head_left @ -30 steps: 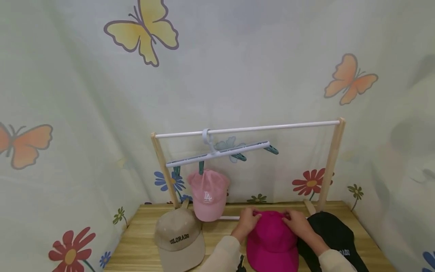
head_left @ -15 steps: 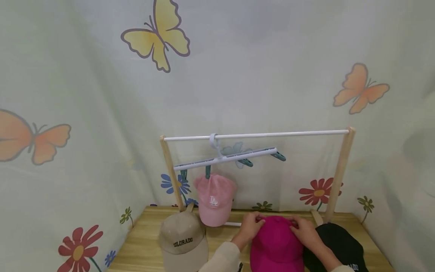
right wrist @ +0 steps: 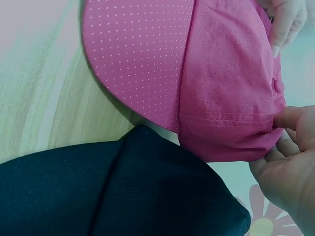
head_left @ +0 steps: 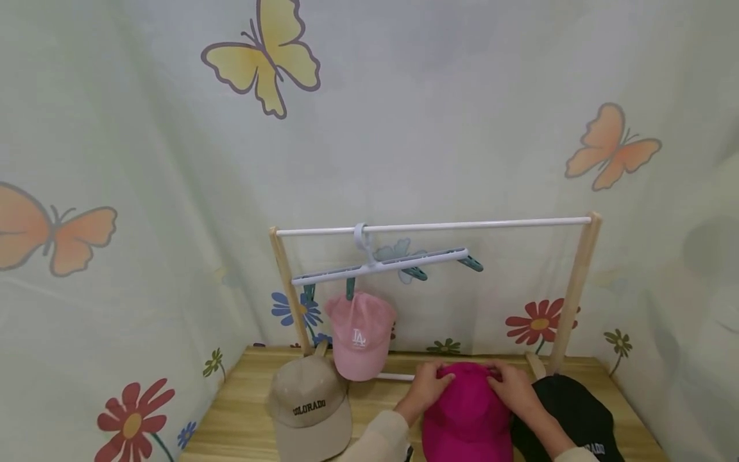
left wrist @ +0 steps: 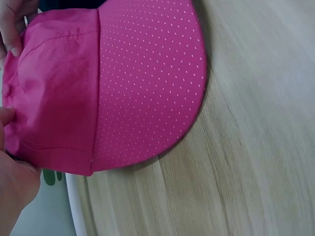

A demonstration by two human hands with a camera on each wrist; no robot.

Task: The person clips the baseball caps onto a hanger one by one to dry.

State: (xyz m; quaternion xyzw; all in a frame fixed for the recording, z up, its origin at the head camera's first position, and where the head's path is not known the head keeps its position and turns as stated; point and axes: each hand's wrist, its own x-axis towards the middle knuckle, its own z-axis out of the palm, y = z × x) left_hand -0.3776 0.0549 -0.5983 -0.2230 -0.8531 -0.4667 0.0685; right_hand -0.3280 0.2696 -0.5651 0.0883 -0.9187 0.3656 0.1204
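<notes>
A bright magenta baseball cap [head_left: 467, 410] with a dotted brim lies front down toward me on the wooden table. My left hand [head_left: 425, 389] pinches the left side of its crown near the top, thumb on the fabric. On the opposite side, my right hand [head_left: 516, 388] pinches the crown in the same way. Both wrist views show the thumbs [left wrist: 6, 115] pressed into the cloth and the fingers partly hidden behind the crown. A black cap [right wrist: 162, 191] lies right beside the magenta one, partly under my right forearm in the head view.
A beige COLORADO cap [head_left: 308, 401] lies at the left on the table [head_left: 231, 404]. Behind stands a rack with a white bar [head_left: 491, 224] and wooden posts. A tilted hanger [head_left: 381, 264] with several green clips hangs there, holding a pink LA cap [head_left: 360, 337].
The head view has shifted slightly, so the rack and caps appear a little lower and farther right. Both hands keep their hold on the magenta cap.
</notes>
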